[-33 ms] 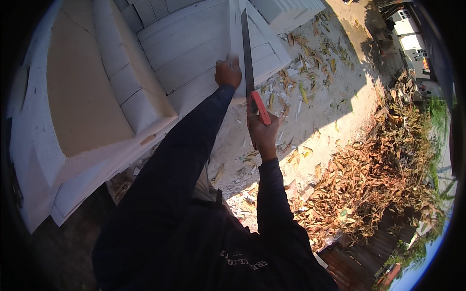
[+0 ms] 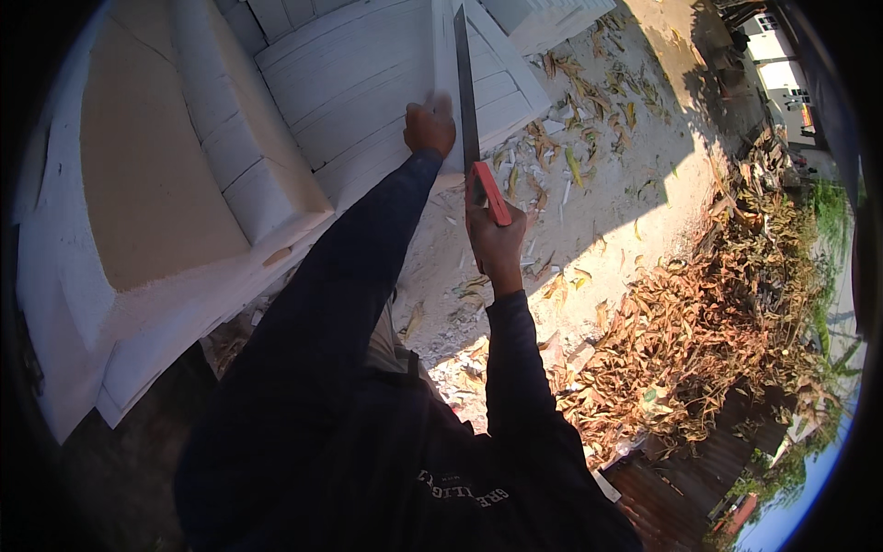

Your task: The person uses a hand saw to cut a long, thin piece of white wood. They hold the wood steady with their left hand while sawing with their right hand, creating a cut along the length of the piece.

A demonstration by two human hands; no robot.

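Note:
A handsaw (image 2: 466, 92) with a long dark blade and a red handle is in my right hand (image 2: 498, 241). My right fingers are wrapped round the handle, and the blade points away from me. It lies along the right side of a narrow, pale block (image 2: 445, 55); whether its teeth sit in a cut cannot be made out. To the left of the blade, my left hand (image 2: 429, 127) is closed over that block, with its fingertips blurred and partly hidden. Beneath are several white blocks (image 2: 354, 101) laid side by side.
Large pale blocks (image 2: 166, 175) are stacked at the left, and another block stack (image 2: 543, 20) stands at the far side. Pale ground (image 2: 589, 198) carries scattered leaves and white chips. A heap of dry leaves (image 2: 699, 322) lies at the right, near rusty corrugated sheets (image 2: 676, 488).
The saw and my right hand have shifted slightly away from me. My left hand has moved a little the same way, still closed at the block.

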